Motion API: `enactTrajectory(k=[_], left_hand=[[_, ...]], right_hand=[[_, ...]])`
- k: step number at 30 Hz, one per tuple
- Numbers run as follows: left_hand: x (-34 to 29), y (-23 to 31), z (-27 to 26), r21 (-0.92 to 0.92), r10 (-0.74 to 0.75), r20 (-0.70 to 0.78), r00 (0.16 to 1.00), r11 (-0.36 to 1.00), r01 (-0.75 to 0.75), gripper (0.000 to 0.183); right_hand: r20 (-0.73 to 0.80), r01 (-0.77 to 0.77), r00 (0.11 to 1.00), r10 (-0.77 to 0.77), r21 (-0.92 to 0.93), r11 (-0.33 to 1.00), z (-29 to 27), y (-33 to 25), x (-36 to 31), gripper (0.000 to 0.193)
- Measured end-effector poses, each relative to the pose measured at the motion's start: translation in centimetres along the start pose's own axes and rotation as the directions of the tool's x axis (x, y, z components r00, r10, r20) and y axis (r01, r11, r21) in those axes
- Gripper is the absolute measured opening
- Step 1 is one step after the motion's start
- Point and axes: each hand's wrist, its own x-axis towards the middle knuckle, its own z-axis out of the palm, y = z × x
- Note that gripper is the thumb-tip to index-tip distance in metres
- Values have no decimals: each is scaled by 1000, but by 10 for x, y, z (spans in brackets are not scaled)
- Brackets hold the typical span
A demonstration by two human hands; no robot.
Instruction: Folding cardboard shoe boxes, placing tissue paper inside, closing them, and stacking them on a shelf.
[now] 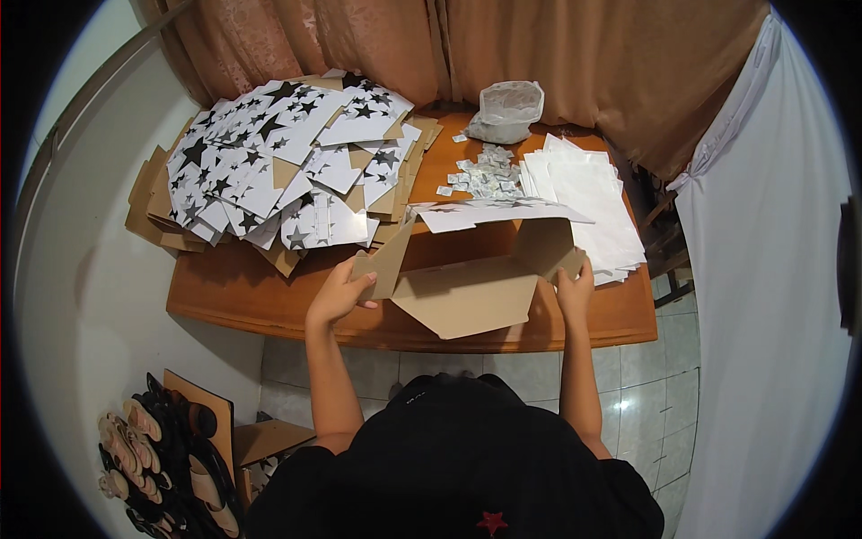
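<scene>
A partly folded cardboard box [467, 295], brown inside with a white star-printed outer side, is held up over the front of the wooden table. My left hand [341, 289] grips its left side flap, thumb on the brown face. On the opposite side, my right hand [575, 277] has its fingers closed on the right flap. The box's brown front panel slants down toward me between the hands. Its star-printed panel [494, 214] stands at the far side, and an opening shows in the middle.
A large heap of flat star-printed cardboard sheets [269, 162] covers the table's left. Behind the box lie many small sachets [489, 175] beside a clear plastic bag [507, 112]. White paper sheets [584, 207] are stacked at right. Shoes [144, 449] sit on a rack lower left.
</scene>
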Motion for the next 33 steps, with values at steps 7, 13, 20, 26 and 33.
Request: enactTrajectory(k=[7,13,20,26,33], left_hand=[[-12,0,-17,-34,67,-168,984,997,-73,34],[-16,-9,-21,23,37,-296,954,999,-32,31],[24,-63,-22,228,177,-435,883,970,-82,31],[37,-84,-5,603,437,-555,707,798,-20,38],[53,-86,18,892,478,-232,847,453,-12,24]], right_hand=[[53,26,998,-20,-118,993,-15,-54,-11,65],[215,-30,970,119,-375,927,-23,-72,-15,57],[176,34,984,43,-416,909,6,-22,-8,58],[22,-91,993,117,-491,866,8,-9,-13,62],[147,134,989,-27,-799,586,29,0,-29,25]])
